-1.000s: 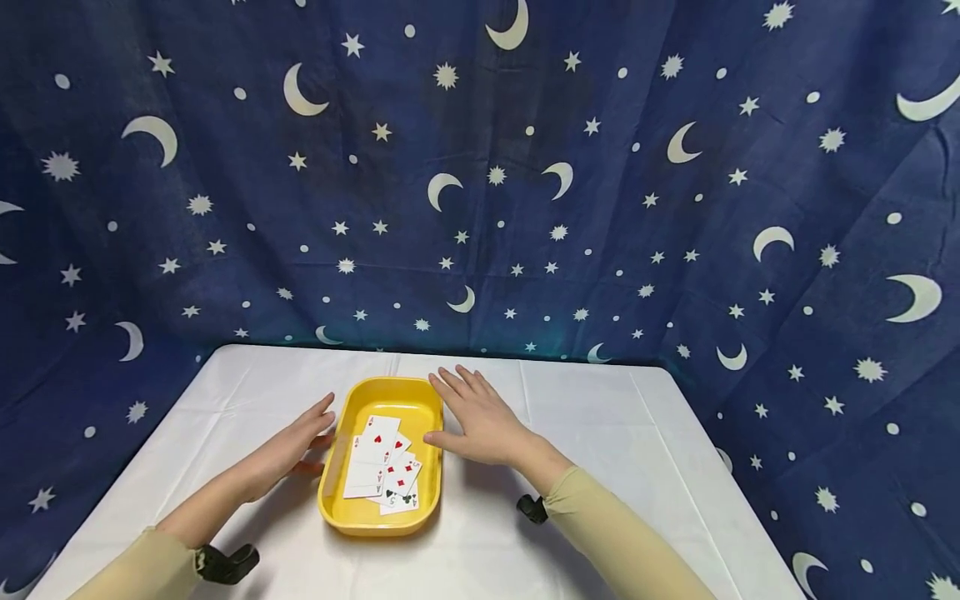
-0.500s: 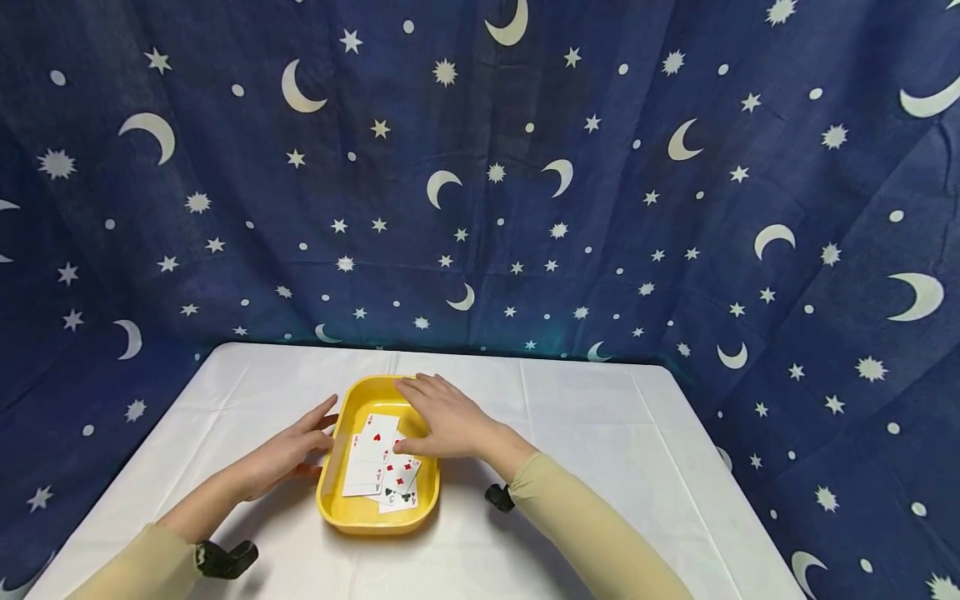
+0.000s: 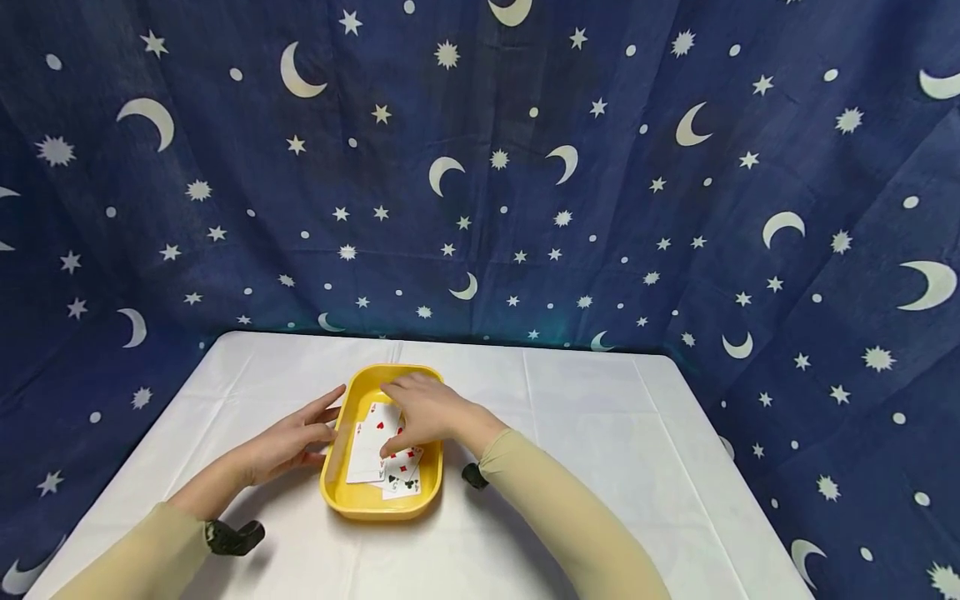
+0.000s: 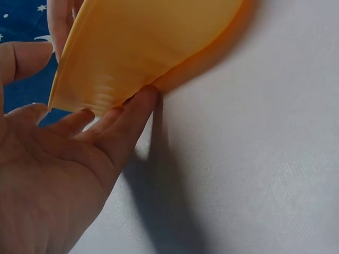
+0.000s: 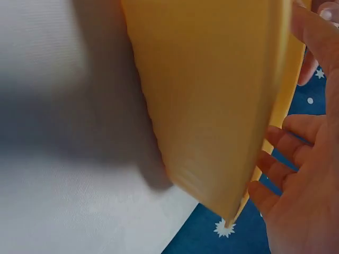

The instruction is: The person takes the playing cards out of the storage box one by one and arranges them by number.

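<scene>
A yellow tray (image 3: 358, 497) sits on the white table with several overlapping playing cards inside. At the left of the pile lies an ace (image 3: 366, 454); a red diamond card (image 3: 406, 463) and a club card (image 3: 402, 486) show lower right. My left hand (image 3: 281, 450) rests its extended fingers against the tray's left wall; the left wrist view shows fingertips (image 4: 145, 95) at its lower edge. Reaching over the right rim, my right hand (image 3: 431, 412) hovers above the cards, fingers loosely bent, thumb overlapping the pile. It hides part of the cards, and nothing shows in its grasp.
White cloth (image 3: 585, 467) covers the table around the tray. Behind the table's far edge hangs a dark blue curtain (image 3: 420, 225) with moons and stars. A dark strap (image 3: 234, 538) is on the left wrist, another (image 3: 474, 476) on the right.
My right hand has moved left from beside the tray's right rim to over the cards, its fingers bending more. The left hand stays at the left wall. The cards have not visibly moved.
</scene>
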Available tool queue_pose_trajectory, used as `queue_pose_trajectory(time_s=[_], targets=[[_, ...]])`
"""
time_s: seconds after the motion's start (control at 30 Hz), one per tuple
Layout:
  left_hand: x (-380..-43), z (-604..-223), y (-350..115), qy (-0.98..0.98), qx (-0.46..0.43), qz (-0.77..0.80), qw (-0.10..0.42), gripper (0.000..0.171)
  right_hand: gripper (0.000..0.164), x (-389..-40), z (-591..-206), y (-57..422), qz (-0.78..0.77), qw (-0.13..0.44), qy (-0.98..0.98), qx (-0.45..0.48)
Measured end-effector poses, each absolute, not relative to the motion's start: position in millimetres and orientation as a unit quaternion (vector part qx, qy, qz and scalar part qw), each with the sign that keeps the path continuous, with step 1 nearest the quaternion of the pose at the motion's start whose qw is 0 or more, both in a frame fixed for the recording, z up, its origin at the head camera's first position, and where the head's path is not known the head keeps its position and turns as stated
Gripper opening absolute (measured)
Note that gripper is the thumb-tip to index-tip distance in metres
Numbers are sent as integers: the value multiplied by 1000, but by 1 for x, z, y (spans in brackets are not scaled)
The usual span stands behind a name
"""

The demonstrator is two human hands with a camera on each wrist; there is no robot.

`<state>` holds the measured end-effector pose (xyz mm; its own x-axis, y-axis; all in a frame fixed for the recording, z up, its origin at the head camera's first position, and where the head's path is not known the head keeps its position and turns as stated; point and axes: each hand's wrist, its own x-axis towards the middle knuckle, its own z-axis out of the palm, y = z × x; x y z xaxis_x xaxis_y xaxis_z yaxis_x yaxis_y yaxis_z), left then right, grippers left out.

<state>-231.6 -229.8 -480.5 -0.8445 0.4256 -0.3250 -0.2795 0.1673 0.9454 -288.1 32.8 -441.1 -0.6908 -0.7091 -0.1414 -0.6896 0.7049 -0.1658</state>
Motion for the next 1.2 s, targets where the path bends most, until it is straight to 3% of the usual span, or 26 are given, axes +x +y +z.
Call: queue_pose_trajectory(time_s=[0.33, 1.2], targets=[[-230, -481, -233, 690, 76, 661, 284, 88, 107, -297, -454, 15, 14, 103, 923, -370], [-231, -482, -228, 695, 40, 662, 276, 85, 84, -297, -462, 6, 53, 110, 938, -324]])
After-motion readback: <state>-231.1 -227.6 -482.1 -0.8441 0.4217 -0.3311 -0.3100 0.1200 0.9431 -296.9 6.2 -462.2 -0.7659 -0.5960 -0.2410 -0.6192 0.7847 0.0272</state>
